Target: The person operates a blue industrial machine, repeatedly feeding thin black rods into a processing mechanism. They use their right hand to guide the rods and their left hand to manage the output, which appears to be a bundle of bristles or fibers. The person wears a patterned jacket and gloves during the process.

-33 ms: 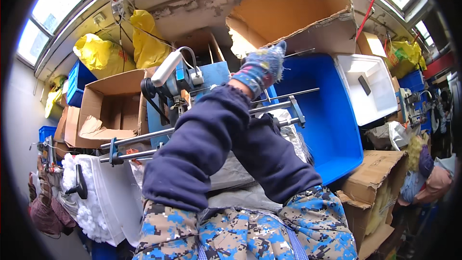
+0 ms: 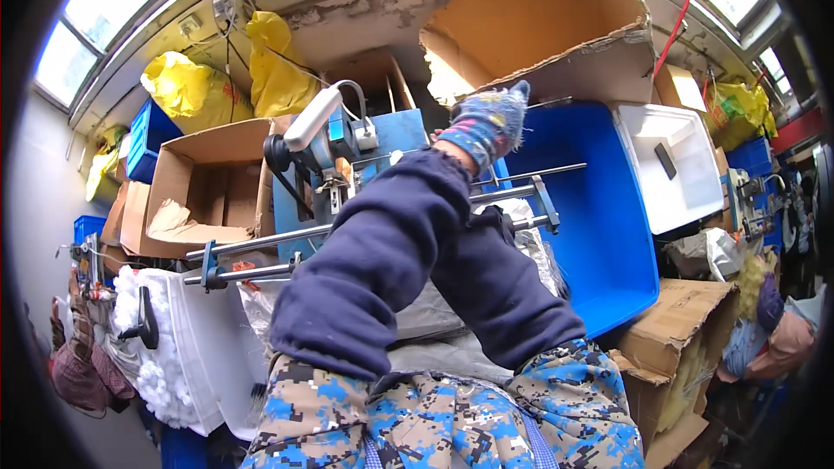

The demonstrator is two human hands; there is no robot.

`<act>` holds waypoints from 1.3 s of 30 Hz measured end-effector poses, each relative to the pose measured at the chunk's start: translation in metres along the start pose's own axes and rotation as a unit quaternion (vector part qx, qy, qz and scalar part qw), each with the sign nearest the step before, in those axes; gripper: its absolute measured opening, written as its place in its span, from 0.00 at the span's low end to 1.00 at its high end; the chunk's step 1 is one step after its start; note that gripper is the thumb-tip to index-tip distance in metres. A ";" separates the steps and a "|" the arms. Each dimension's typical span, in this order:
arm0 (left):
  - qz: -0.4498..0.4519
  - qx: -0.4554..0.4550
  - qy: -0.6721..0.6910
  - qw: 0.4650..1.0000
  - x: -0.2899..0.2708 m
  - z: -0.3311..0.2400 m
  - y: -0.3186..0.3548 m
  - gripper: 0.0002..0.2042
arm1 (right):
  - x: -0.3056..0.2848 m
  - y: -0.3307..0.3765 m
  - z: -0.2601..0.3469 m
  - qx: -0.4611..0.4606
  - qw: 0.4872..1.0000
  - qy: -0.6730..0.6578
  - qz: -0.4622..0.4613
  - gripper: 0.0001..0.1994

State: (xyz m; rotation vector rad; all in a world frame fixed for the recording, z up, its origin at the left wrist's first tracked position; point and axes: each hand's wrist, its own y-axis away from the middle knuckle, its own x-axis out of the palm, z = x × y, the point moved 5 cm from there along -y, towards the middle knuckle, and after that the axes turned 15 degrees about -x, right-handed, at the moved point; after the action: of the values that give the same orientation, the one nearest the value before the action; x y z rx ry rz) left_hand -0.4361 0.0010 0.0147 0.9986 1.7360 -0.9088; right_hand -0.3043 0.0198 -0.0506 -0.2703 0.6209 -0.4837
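My left hand (image 2: 488, 126) wears a frayed, multicoloured knit glove and reaches over the right end of a blue bench machine (image 2: 400, 132). Its fingers are bunched at the far side, and I cannot make out whether they hold anything. Bare skin shows between the glove and the dark navy sleeve. My left forearm crosses over my right forearm (image 2: 512, 291), hiding my right hand. Two parallel metal rails (image 2: 252, 241) run across in front of the machine, passing under my left arm. A white handle-like part (image 2: 314, 120) with a cable sits on top of the machine.
A large blue bin (image 2: 608, 243) and a white foam box (image 2: 678, 165) stand to the right. Open cardboard boxes (image 2: 599, 61) sit behind and at left. A white tub (image 2: 213, 339) holds white fluffy bundles, with a black brush-like tool (image 2: 148, 320). Yellow bags (image 2: 282, 69) lean by the wall.
The whole view shifts slightly, with the machine and boxes appearing a little further right. My left hand moves slightly right over the machine; my arms stay crossed.
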 end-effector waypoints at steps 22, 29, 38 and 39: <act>0.048 -0.034 -0.006 0.998 0.019 -0.005 -0.001 0.15 | -0.023 -0.009 0.023 0.058 0.917 0.339 0.201 0.21; 0.052 -0.033 0.016 0.998 0.007 0.004 0.007 0.15 | -0.018 -0.013 0.027 0.061 0.908 0.355 0.215 0.21; -0.043 0.131 0.449 0.883 -0.143 0.053 0.107 0.13 | -0.028 -0.019 0.023 0.054 0.899 0.369 0.230 0.20; 0.073 0.111 0.500 0.856 -0.160 0.068 0.129 0.12 | -0.036 -0.018 0.025 0.053 0.895 0.380 0.229 0.20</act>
State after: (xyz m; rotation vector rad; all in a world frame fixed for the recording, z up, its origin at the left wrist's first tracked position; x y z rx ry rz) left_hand -0.2548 -0.0452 0.1236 1.9627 2.3535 -0.4903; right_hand -0.3203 0.0252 -0.0063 0.1944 1.3794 -0.1456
